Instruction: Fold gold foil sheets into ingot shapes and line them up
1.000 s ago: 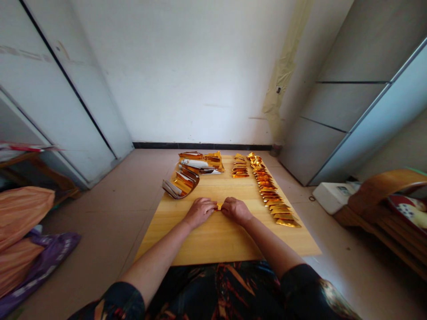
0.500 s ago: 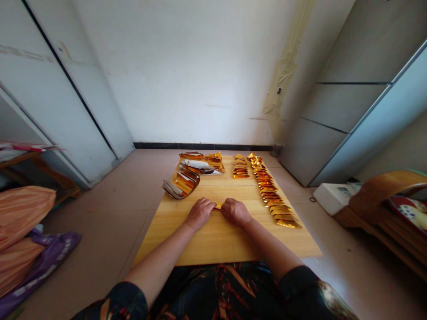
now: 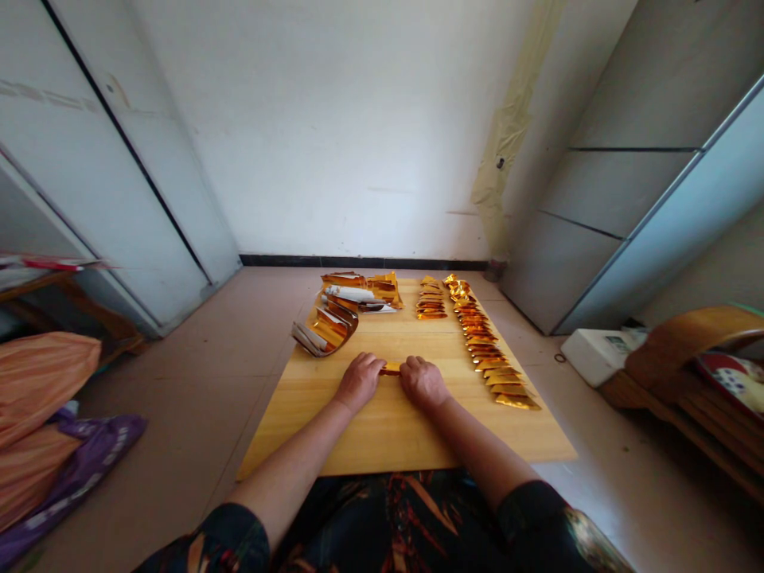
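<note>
Between my two hands lies a small strip of folded gold foil paper (image 3: 391, 368), low over the wooden table (image 3: 358, 438). My left hand (image 3: 361, 377) pinches its left end with closed fingers. On the right end, my right hand (image 3: 423, 380) is closed too, knuckles up. Both fingertips are partly hidden behind the hands. Along the table's right side runs a long row of folded gold foil pieces (image 3: 486, 346). A shorter row of the same folded pieces (image 3: 430, 301) lies at the far middle.
Loose gold foil sheets (image 3: 385, 288) and a curled stack of sheets (image 3: 327, 328) lie at the table's far left. Orange and purple bags (image 3: 72, 454) are on the floor at left. A white box (image 3: 597, 354) and a wooden seat (image 3: 686, 374) stand at right.
My hands have drawn slightly apart, the right one shifting a little to the right. More of the gold foil strip shows between them.
</note>
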`<action>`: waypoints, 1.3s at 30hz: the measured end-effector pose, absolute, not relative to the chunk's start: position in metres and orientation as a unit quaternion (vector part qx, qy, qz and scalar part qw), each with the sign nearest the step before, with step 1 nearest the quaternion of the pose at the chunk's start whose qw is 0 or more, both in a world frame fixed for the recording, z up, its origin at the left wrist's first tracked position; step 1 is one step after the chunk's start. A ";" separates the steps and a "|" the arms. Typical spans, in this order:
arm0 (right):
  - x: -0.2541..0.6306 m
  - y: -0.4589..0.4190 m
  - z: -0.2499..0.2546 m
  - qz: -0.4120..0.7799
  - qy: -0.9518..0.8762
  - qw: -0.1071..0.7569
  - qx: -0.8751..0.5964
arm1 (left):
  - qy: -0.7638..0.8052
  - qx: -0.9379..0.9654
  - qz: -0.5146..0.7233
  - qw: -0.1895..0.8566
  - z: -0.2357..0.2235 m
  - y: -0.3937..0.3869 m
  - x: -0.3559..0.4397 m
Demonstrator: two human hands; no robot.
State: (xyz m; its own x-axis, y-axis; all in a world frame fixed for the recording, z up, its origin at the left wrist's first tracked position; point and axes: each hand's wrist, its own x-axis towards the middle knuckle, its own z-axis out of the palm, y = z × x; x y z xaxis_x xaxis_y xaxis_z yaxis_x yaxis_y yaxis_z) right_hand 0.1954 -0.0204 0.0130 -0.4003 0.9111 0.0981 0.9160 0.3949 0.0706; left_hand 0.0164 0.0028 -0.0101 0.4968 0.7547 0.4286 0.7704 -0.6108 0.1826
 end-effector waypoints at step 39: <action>0.193 -0.012 -0.004 -0.051 -0.803 0.044 -0.592 | -0.546 -0.818 -0.163 0.082 -0.009 0.003 0.038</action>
